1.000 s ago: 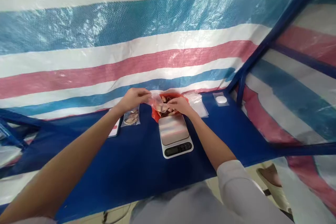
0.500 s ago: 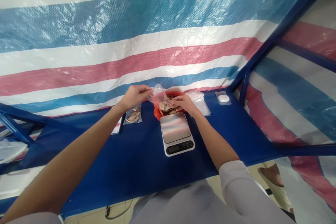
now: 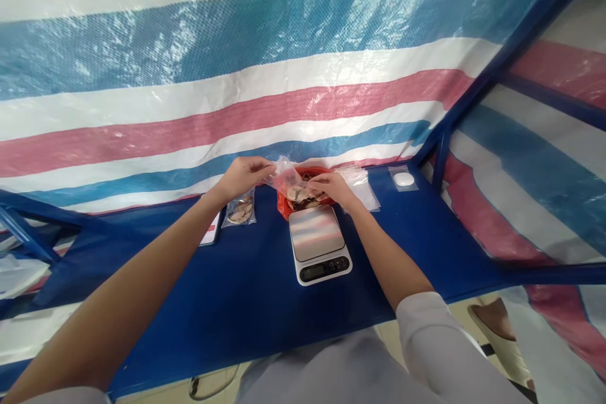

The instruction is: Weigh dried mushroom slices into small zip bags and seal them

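A clear plastic bag [image 3: 285,170] with pale dried slices in its lower part is stretched between my two hands. My left hand [image 3: 246,175] pinches its upper left edge. On the other side, my right hand [image 3: 330,187] has its fingers closed at the bag's right edge. Underneath lies a red plastic bag [image 3: 283,205] holding brownish dried slices, partly hidden by the clear bag and my right hand. Just in front of it stands a white kitchen scale [image 3: 322,246] with a bare metal plate.
A filled clear bag of slices [image 3: 240,209] lies left of the red bag, beside a phone-like flat object [image 3: 211,230]. Flat clear bags [image 3: 362,188] lie to the right, then a small bag with a white round thing [image 3: 404,178]. A striped sheet [image 3: 265,107] hangs behind the blue table [image 3: 227,303].
Both hands stay almost in place on the clear bag. The bag's top looks slightly more crumpled and lower near my left hand.
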Demonstrator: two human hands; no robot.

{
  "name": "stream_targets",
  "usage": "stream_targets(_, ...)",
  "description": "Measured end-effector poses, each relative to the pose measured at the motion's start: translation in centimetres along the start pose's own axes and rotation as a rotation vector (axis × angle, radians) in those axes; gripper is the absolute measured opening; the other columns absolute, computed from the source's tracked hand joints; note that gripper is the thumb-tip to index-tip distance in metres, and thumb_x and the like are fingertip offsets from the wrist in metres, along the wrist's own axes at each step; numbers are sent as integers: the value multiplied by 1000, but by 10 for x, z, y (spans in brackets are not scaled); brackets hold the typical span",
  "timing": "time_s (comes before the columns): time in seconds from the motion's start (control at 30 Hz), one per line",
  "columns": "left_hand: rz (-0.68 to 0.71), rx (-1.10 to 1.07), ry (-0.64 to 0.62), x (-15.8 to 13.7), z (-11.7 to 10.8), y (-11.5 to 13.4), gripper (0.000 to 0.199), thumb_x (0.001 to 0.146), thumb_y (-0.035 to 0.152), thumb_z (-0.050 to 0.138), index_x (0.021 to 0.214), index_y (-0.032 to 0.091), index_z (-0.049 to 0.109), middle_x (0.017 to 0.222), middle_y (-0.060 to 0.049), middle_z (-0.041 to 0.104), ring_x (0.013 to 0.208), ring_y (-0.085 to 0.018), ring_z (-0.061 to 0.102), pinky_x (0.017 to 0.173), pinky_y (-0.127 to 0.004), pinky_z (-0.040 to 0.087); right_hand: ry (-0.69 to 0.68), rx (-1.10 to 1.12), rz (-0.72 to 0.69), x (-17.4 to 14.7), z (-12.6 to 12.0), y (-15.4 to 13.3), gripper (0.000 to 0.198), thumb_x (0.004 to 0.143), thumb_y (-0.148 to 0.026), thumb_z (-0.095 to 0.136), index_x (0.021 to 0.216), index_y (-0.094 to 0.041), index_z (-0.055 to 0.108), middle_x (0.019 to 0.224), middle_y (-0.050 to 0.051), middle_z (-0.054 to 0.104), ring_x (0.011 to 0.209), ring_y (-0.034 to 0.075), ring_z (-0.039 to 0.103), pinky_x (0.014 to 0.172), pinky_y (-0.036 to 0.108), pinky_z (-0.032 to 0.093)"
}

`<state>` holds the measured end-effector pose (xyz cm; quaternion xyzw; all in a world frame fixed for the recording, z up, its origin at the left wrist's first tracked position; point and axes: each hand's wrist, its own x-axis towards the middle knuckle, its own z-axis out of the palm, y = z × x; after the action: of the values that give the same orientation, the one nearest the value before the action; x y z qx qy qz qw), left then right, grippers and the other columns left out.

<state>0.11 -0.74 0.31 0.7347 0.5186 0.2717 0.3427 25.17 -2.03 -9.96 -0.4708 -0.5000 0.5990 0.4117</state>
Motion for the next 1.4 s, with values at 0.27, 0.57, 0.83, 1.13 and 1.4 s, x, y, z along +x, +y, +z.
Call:
stream_targets(0.27,-4,23,9,0,3,5,51,73,68,70,83,18,75,81,-7,76,74,-22,69,71,-32,55,26,-68,101,-4,2,-5,9,78,-24,81,81,-16,79,76,3,77,58,12,69,52,19,60)
stream_targets(0.57,38,107,-2,4,8,3,46,74,65,68,81,20,76,83,-6,77,76,-22,69,72,-31,54,-26,-90,95,-2,3,-3,9,76,-27,83,79,-18,80,71,3,76,54,12,68,49,20,59)
stream_targets(0.83,-10,67,59,4,3,-3,45,75,62,70,83,17,75,79,-8,76,72,-22,71,70,-33,56,16,-25,63,-4,-3,-5,14,75,-29,81,82,-17,79,80,4,77,65,14,70,53,20,58)
stream_targets(1.13,37,43,61,4,5,7,49,72,63,72,85,16,74,85,-9,76,74,-22,70,72,-33,56,20,88,115,-3,5,-2,17,70,-28,85,75,-14,76,67,5,73,54,10,62,48,19,52)
stream_targets(1.4,46,162,0,-3,5,-2,43,75,62,67,83,21,77,87,-6,78,82,-25,70,78,-33,54,11,-33,117,-5,-6,0,21,71,-32,87,71,-15,74,63,5,72,49,11,61,46,22,55)
